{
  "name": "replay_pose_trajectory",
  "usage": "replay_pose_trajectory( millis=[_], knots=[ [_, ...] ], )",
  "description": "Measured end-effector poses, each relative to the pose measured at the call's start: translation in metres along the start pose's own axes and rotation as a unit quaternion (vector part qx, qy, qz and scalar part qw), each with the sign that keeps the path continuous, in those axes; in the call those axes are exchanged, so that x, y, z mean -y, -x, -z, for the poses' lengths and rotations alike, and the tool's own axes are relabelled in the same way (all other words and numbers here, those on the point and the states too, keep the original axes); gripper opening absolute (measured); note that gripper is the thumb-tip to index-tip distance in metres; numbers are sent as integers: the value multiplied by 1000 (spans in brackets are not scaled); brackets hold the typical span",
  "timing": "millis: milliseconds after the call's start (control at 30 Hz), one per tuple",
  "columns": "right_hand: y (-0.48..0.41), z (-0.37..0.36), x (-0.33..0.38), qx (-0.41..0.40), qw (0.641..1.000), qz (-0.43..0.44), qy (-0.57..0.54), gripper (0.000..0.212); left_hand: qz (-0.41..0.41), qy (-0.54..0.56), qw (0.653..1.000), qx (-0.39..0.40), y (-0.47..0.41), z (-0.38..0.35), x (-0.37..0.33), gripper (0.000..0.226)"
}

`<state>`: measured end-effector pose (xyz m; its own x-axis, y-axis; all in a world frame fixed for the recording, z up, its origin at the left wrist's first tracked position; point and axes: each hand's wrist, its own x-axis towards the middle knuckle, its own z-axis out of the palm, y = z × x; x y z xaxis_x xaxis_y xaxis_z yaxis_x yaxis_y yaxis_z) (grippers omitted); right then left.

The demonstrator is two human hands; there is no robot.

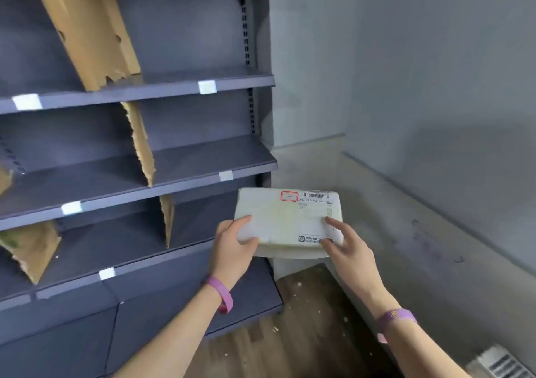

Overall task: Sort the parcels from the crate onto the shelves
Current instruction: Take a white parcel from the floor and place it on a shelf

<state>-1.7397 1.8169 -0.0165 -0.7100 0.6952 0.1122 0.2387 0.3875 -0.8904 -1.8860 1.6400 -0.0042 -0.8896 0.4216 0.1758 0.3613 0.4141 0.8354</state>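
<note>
Corner of a room with a grey wall [435,87] and wooden floor [304,319]. Dark shelves [203,157] stand on the left, split into bays by upright cardboard dividers [87,29], with white tags [207,87] on their front edges.

The parcel [287,218], a flat pale packet, is held in the air just off the right end of the shelves, level with the lower tiers and resting on no shelf. Its printed label [316,196] faces up towards the camera, probably so that the code can be read and matched to a bay before placing.

Left hand [232,250]: thumb on top, fingers curled under the near left corner, gripping. Right hand [348,250]: thumb laid across the top, fingers wrapped round the near right corner, also gripping. The paired hold appears to keep the packet level and its label readable.
</note>
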Motion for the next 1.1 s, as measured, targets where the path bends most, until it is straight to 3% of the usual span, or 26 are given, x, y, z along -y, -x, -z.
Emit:
replay_pose_trajectory(
  millis=[200, 467, 800, 1100],
  knots=[
    [4, -89, 64, 58, 997, 38, -23, 38, 14, -8, 996, -85, 0, 101, 46, 43],
    [-2, -146, 106, 86, 994, 73, -6, 40, 35, 12, 989, -142, -1, 158, 77, 41],
    [-50, -138, 147, 67, 987, 148, -20, 42, -14, 21, 981, -193, -42, 172, 47, 41],
    [-130, -95, 148, 68, 980, 180, -44, 40, -41, 4, 971, -235, -97, 128, 2, 40]
  ],
)
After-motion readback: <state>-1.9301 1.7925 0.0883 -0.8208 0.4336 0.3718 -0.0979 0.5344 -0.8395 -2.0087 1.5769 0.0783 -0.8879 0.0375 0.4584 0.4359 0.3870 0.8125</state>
